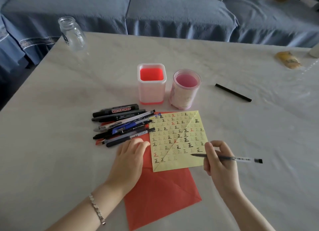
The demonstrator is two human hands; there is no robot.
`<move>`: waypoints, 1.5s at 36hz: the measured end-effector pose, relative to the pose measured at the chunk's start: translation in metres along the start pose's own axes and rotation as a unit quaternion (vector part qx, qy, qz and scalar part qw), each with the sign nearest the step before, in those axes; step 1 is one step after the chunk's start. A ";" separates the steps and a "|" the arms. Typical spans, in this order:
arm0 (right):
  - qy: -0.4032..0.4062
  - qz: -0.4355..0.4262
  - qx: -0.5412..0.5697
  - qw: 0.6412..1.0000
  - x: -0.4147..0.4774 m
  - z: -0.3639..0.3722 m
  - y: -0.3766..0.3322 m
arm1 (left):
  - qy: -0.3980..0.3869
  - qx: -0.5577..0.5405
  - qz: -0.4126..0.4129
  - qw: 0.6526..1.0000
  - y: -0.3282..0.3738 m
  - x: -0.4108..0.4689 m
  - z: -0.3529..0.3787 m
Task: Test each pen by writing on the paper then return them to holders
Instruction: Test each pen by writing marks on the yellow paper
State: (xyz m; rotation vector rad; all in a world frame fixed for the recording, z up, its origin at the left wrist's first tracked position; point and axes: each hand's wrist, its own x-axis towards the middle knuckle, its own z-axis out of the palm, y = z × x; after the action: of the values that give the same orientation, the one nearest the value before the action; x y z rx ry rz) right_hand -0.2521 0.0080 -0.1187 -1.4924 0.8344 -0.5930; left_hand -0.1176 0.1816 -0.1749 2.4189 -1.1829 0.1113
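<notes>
A yellow paper (177,141) covered in small written marks lies on a red sheet (162,192). My right hand (219,163) grips a clear-barrelled pen (241,159), its tip over the paper's lower right part. My left hand (131,154) rests with straight fingers on the paper's left edge and the red sheet. A pile of several pens and markers (122,125) lies left of the paper. Behind the paper stand two holders: a square white and red one (151,85) and a round pink one (185,91), both showing no pens inside.
A black pen cap or stick (233,92) lies to the right of the holders. A clear glass jar (72,34) stands at the table's far left corner. A yellow packet (287,60) sits far right. A blue sofa (172,11) runs behind the table.
</notes>
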 end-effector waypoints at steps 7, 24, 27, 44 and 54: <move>-0.003 0.002 0.005 1.000 0.007 0.007 0.008 | -0.034 -0.018 0.071 0.997 0.028 0.007 0.005; 0.098 -0.034 -0.086 0.991 0.015 0.036 0.038 | -0.137 0.012 0.055 0.989 0.037 0.014 0.021; 0.123 -0.059 -0.126 0.983 0.016 0.039 0.046 | -0.139 0.006 0.056 0.989 0.038 0.015 0.019; 0.112 -0.089 -0.161 0.977 0.014 0.041 0.053 | -0.152 -0.004 0.043 0.987 0.038 0.014 0.018; 0.106 -0.098 -0.178 0.973 0.016 0.041 0.058 | -0.138 -0.007 0.043 0.989 0.037 0.013 0.022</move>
State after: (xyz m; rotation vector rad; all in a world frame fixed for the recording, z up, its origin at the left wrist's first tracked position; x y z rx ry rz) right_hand -0.2188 0.0219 -0.1817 -1.8764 1.0036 -0.7890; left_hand -0.1404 0.1433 -0.1779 2.4267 -1.4032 -0.2123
